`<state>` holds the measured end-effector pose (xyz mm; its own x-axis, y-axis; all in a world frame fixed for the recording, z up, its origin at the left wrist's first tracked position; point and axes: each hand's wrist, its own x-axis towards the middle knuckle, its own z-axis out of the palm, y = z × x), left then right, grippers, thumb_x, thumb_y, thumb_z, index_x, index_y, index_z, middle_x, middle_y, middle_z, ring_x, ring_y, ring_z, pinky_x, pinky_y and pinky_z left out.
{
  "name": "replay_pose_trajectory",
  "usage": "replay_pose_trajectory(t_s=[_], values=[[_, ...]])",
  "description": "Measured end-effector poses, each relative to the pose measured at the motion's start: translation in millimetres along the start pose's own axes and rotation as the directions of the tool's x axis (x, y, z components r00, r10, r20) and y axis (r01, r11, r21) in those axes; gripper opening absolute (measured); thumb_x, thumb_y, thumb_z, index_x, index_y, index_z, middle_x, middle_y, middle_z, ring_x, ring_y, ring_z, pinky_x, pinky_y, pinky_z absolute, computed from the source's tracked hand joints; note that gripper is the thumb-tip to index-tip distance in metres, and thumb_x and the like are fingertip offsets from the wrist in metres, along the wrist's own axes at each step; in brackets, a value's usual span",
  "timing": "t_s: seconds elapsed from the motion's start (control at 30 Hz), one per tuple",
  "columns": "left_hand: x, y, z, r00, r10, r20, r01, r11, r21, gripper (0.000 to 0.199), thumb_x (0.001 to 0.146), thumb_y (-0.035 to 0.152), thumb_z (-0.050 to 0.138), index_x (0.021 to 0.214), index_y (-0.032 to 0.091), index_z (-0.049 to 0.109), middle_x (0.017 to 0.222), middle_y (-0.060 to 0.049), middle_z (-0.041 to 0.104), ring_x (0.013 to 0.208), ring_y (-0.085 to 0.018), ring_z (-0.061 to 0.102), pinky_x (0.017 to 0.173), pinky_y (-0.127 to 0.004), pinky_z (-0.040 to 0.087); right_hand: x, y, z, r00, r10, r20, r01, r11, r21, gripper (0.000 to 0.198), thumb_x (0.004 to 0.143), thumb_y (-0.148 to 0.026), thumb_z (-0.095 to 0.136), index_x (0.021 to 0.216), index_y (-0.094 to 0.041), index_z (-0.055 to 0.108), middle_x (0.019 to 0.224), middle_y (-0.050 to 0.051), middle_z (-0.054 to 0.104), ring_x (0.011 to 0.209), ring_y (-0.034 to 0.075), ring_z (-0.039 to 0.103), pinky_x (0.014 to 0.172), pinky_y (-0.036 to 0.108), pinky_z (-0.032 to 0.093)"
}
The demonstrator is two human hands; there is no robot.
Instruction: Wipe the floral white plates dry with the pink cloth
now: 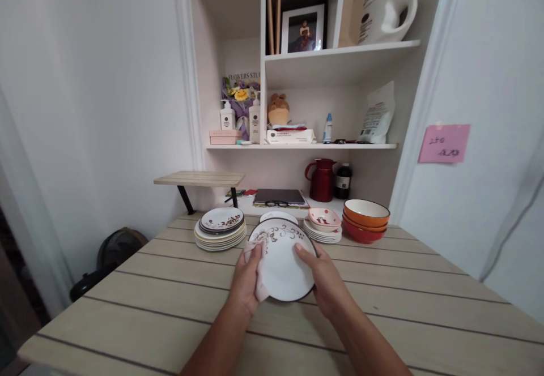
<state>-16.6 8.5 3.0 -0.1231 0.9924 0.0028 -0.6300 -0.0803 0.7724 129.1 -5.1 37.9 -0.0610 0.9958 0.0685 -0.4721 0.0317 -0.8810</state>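
A white plate with a dark rim and a brown floral pattern is held up above the table, tilted toward me. My left hand grips its left edge through a pale pink cloth, thumb on the front. My right hand clasps the right edge, its thumb lying on the plate's face and the other fingers hidden behind. Just beyond it, another white plate shows partly. To the left stands a stack of plates; to the right, small pink-patterned bowls rest on stacked saucers.
Orange and red bowls are stacked at the back right of the slatted table. Behind are a red jug, a dark bottle, a laptop with glasses, and a small raised shelf.
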Motion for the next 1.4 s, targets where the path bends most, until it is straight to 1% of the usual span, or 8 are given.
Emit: replay_pose_trajectory(t_s=[0.3, 0.43, 0.6, 0.77, 0.93, 1.0, 1.17, 1.4], values=[[8, 8, -10, 0.998, 0.026, -0.051, -0.025, 0.999, 0.034, 0.052, 0.071, 0.04, 0.077, 0.116, 0.019, 0.061, 0.097, -0.008, 0.075, 0.08, -0.021, 0.071, 0.077, -0.033, 0.057, 10, -4, 8, 0.98, 0.154, 0.123, -0.157, 0.988, 0.01, 0.057, 0.065, -0.026, 0.076, 0.118, -0.016, 0.059, 0.096, 0.01, 0.076, 0.081, 0.023, 0.07, 0.074, 0.033, 0.054], [6, 14, -7, 0.995, 0.072, -0.076, -0.068, 0.996, 0.05, 0.054, 0.07, 0.042, 0.077, 0.116, 0.019, 0.061, 0.097, -0.009, 0.075, 0.081, -0.021, 0.071, 0.076, -0.032, 0.057, 15, -27, 2, 0.926, 0.226, 0.302, -0.185, 0.97, -0.157, 0.059, 0.064, -0.025, 0.078, 0.12, -0.022, 0.059, 0.108, 0.007, 0.073, 0.091, 0.021, 0.068, 0.082, 0.034, 0.051], [3, 17, -1, 0.994, 0.097, -0.04, -0.092, 0.989, 0.12, 0.059, 0.066, 0.043, 0.079, 0.116, 0.017, 0.06, 0.093, -0.009, 0.075, 0.078, -0.022, 0.071, 0.073, -0.032, 0.057, 14, -53, -2, 0.907, 0.291, 0.304, -0.183, 0.923, -0.338, 0.047, 0.065, -0.028, 0.078, 0.11, -0.021, 0.065, 0.103, 0.007, 0.074, 0.089, 0.02, 0.068, 0.079, 0.032, 0.051], [-2, 21, 16, 0.979, 0.162, 0.122, -0.197, 0.903, 0.381, 0.047, 0.067, 0.043, 0.077, 0.104, 0.015, 0.067, 0.093, -0.009, 0.075, 0.079, -0.021, 0.069, 0.07, -0.027, 0.054, 16, -55, -15, 0.941, 0.238, 0.241, -0.2, 0.965, -0.171, 0.045, 0.068, -0.033, 0.078, 0.108, -0.02, 0.063, 0.087, 0.006, 0.075, 0.073, 0.018, 0.069, 0.07, 0.03, 0.054], [7, 31, 40, 0.956, 0.122, 0.266, -0.252, 0.805, 0.537, 0.04, 0.068, 0.041, 0.076, 0.099, 0.015, 0.07, 0.093, -0.009, 0.075, 0.079, -0.02, 0.068, 0.069, -0.026, 0.052, 23, -47, -33, 0.965, 0.179, 0.192, -0.163, 0.982, -0.094, 0.05, 0.067, -0.03, 0.079, 0.113, -0.018, 0.062, 0.083, 0.007, 0.075, 0.067, 0.018, 0.069, 0.066, 0.031, 0.055], [16, 34, 49, 0.957, 0.061, 0.285, -0.217, 0.804, 0.554, 0.042, 0.067, 0.041, 0.077, 0.098, 0.015, 0.07, 0.091, -0.01, 0.075, 0.076, -0.02, 0.068, 0.066, -0.026, 0.052, 28, -42, -36, 0.983, 0.121, 0.137, -0.11, 0.99, -0.087, 0.047, 0.066, -0.031, 0.078, 0.11, -0.017, 0.064, 0.078, 0.006, 0.075, 0.062, 0.018, 0.068, 0.06, 0.03, 0.054], [38, 33, 59, 0.947, -0.181, 0.264, 0.033, 0.875, 0.483, 0.05, 0.061, 0.038, 0.083, 0.102, 0.012, 0.069, 0.091, -0.014, 0.075, 0.065, -0.02, 0.069, 0.061, -0.029, 0.053, 40, -24, -37, 1.0, -0.021, 0.019, 0.02, 0.999, 0.05, 0.038, 0.064, -0.033, 0.078, 0.095, -0.014, 0.068, 0.069, 0.005, 0.074, 0.056, 0.018, 0.067, 0.057, 0.029, 0.052], [47, 23, 61, 0.963, -0.157, 0.219, 0.051, 0.905, 0.422, 0.054, 0.062, 0.037, 0.083, 0.106, 0.012, 0.065, 0.094, -0.015, 0.075, 0.071, -0.02, 0.071, 0.066, -0.028, 0.055, 41, -20, -37, 0.988, -0.102, -0.119, 0.124, 0.972, 0.201, 0.048, 0.056, -0.033, 0.083, 0.098, -0.014, 0.068, 0.072, 0.005, 0.076, 0.059, 0.02, 0.068, 0.058, 0.029, 0.052]])
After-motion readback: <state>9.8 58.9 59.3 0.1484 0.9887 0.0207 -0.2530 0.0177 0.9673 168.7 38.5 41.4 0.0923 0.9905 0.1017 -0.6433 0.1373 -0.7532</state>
